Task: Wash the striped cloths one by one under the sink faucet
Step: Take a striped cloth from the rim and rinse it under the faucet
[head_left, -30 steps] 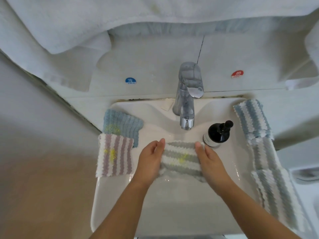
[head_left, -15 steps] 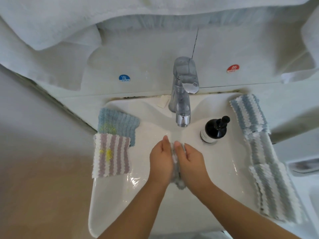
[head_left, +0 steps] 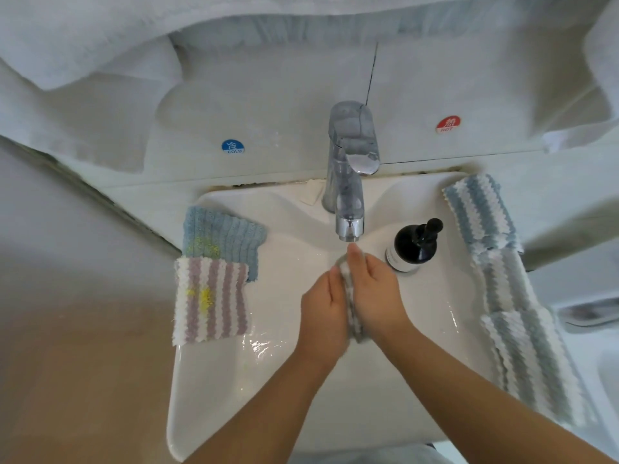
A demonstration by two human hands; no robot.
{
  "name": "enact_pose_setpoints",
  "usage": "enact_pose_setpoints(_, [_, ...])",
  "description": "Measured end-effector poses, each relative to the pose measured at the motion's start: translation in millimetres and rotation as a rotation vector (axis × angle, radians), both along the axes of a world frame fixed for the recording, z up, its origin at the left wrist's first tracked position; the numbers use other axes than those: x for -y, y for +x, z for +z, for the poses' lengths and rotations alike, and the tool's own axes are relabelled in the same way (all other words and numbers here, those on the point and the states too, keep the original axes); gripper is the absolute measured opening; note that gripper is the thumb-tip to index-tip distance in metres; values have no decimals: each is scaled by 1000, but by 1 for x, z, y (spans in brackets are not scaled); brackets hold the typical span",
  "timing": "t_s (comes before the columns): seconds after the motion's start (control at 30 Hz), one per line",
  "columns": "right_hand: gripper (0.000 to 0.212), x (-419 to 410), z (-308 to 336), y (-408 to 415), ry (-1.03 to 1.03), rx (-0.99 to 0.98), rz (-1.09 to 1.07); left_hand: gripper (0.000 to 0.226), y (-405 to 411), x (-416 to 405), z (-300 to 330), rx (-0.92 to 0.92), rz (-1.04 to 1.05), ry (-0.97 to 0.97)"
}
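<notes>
A grey-and-white striped cloth is sandwiched between my two palms over the white sink, just below the chrome faucet's spout. My left hand presses it from the left with straight fingers. From the right, my right hand presses it, fingertips reaching almost under the spout. Only a thin edge of the cloth shows. A purple-striped cloth with yellow stains lies on the left rim, overlapping a blue cloth that is also stained.
Three blue-and-white striped cloths lie in a row along the right rim. A black pump bottle stands right of the faucet, close to my right hand. White towels hang above. Water glistens in the basin.
One second ago the cloth was spread flat between my hands. My hands then came together with it folded between the palms, and my right hand has since slid forward towards the spout.
</notes>
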State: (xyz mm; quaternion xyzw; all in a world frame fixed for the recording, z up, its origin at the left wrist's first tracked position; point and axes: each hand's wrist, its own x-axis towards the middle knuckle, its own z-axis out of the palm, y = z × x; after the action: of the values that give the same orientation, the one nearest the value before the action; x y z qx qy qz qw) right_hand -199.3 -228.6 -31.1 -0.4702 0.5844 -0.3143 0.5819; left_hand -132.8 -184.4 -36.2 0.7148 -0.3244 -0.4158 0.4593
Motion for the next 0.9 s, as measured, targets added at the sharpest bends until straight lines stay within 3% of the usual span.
enact_pose_setpoints(0.13, [46, -21, 3, 1, -99, -6, 110, 47, 14, 14, -8, -58, 155, 29])
enact_pose_setpoints(0.3, [44, 7, 3, 0, -91, -53, 41, 46, -1, 4, -1, -2, 18, -20])
enact_pose_setpoints(0.43, [42, -12, 3, -1, -117, -50, 121, 50, 10, 19, -3, -159, 218, 60])
enact_pose_setpoints(0.6, [46, 12, 0, -5, -109, -73, 35, 51, -3, 12, 1, -126, 9, 95])
enact_pose_setpoints(0.73, [44, -13, -2, -6, -117, -71, 117, 50, 15, 29, 3, -116, 170, 117])
enact_pose_setpoints(0.9, [44, 13, 0, -10, -116, -45, 39, 50, -4, 14, -1, -53, -30, 71])
